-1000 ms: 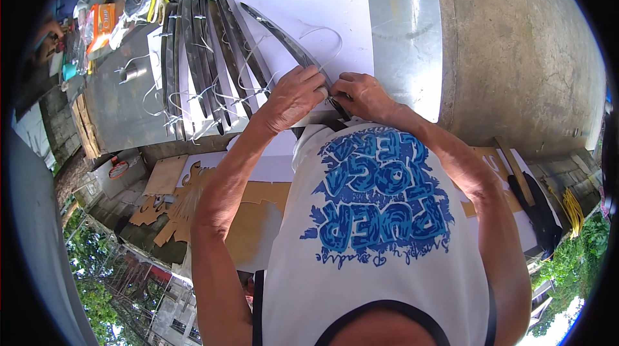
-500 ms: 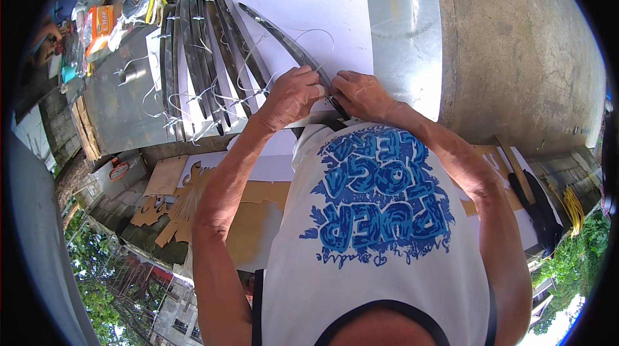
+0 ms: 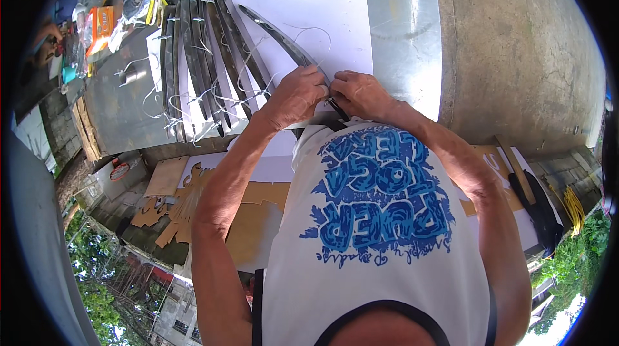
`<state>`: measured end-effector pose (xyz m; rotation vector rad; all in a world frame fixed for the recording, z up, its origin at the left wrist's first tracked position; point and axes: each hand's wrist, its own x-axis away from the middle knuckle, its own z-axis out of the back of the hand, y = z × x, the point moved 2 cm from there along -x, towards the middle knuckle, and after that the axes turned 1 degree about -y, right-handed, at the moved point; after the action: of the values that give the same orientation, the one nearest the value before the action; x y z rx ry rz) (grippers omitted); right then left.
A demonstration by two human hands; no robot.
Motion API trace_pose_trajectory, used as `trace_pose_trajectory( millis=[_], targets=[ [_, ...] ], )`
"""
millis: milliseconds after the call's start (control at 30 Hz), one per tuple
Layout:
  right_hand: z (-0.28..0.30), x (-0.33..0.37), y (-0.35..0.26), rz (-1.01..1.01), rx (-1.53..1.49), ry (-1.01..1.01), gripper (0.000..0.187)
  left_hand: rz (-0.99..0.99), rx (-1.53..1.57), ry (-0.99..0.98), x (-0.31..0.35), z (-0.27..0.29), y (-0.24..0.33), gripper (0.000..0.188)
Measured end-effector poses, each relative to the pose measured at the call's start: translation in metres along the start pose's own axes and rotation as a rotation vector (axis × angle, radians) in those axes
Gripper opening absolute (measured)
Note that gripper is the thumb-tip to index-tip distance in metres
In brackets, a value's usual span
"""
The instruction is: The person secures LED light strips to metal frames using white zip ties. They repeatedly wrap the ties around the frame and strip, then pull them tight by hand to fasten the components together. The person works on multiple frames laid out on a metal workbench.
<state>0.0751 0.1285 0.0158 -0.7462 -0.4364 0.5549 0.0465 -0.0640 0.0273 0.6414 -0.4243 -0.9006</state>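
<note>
A long dark tapered strip (image 3: 277,35) lies slantwise over a white sheet (image 3: 345,14), its pointed end away from me. My left hand (image 3: 298,96) is closed around its near part, fingers curled and thumb toward the other hand. Right beside it, my right hand (image 3: 362,93) pinches with bent fingers at the strip's near end; what sits between those fingertips is hidden. A thin pale wire (image 3: 325,31) loops out over the sheet beside the strip. To the left lie several similar dark strips (image 3: 203,56), bound with twisted bits of wire.
A roll of wire or small metal ring (image 3: 132,75) rests left of the strips on the metal tabletop (image 3: 403,43). Bags, an orange packet (image 3: 101,27) and yellow-handled tools (image 3: 155,9) crowd the far left. Cut brown boards (image 3: 264,194) lie below the table edge.
My left hand has shifted slightly to the right and turned a little along the strip. The loose wire loop has moved slightly. My right hand stays nearly in place.
</note>
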Motion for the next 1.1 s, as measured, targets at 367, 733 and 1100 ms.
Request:
trace_pose_trajectory(
  millis=[367, 733, 1100],
  targets=[
    [0.009, -0.006, 0.002, -0.088, -0.135, -0.102, 0.007, 0.017, 0.147, 0.004, 0.003, 0.000, -0.004, 0.027],
    [0.012, -0.006, -0.001, -0.095, -0.158, -0.115, 0.009, 0.004, 0.207, -0.007, 0.001, -0.010, -0.016, 0.023],
    [0.015, -0.006, -0.004, -0.100, -0.065, -0.094, 0.008, 0.047, 0.249, -0.002, 0.001, -0.016, -0.019, 0.024]
  ],
)
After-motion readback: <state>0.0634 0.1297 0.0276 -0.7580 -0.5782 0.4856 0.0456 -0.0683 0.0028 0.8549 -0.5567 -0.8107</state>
